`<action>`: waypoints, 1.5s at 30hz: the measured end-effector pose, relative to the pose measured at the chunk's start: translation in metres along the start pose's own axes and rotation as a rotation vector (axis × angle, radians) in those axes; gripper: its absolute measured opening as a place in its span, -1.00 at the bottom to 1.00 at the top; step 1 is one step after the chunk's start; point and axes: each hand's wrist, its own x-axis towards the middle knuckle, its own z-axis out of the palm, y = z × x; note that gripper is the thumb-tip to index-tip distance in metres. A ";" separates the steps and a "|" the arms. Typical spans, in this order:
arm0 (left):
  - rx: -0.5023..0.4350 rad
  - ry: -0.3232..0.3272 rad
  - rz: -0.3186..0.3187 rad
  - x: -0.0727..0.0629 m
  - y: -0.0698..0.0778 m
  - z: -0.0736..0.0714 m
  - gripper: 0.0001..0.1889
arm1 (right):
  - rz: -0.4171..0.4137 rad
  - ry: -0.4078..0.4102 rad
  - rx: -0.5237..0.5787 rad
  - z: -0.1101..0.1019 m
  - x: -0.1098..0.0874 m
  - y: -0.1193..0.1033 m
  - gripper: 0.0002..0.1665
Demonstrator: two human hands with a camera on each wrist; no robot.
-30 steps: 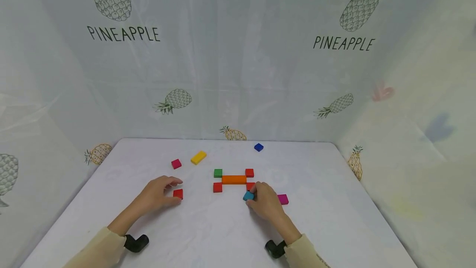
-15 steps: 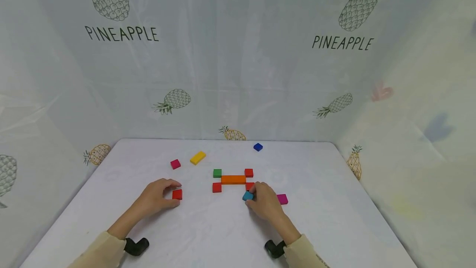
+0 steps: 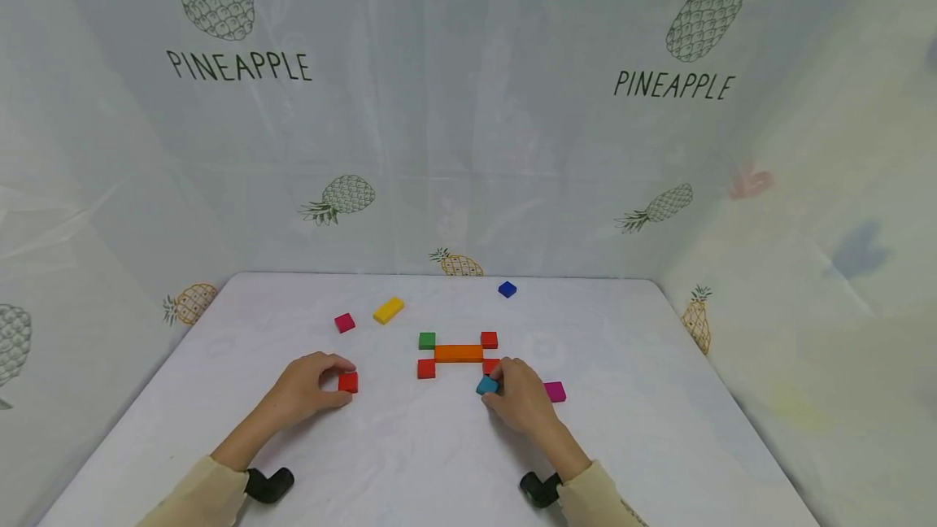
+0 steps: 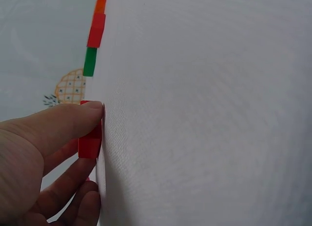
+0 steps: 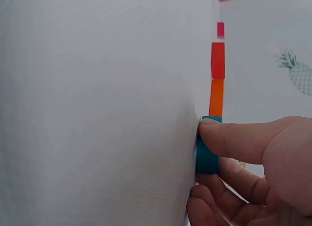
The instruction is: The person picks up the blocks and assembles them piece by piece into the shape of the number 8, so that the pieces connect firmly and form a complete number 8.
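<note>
Right hand (image 3: pixel 521 395) pinched the blue block (image 3: pixel 485 385), skewed, near-right of the orange bar (image 3: pixel 458 354); left hand (image 3: pixel 302 385) gripped a red block (image 3: pixel 348 382) well left. Blue block likely needed squaring before letting go.

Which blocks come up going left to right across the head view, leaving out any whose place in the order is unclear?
Red block at the left hand, yellow block, green block, orange block, teal block at the right hand, dark blue block, magenta block.
</note>
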 end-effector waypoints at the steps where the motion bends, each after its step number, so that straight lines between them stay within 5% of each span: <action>1: 0.001 0.000 0.001 0.000 0.000 0.000 -0.55 | -0.001 0.001 0.000 0.000 0.000 0.000 -0.59; 28: -0.025 0.009 -0.012 -0.004 0.002 0.001 -0.63 | -0.006 0.005 0.003 0.001 0.000 0.000 -0.59; 45: -0.054 0.030 -0.021 -0.002 0.018 0.013 -0.66 | 0.014 -0.004 0.011 0.001 0.002 0.002 -0.57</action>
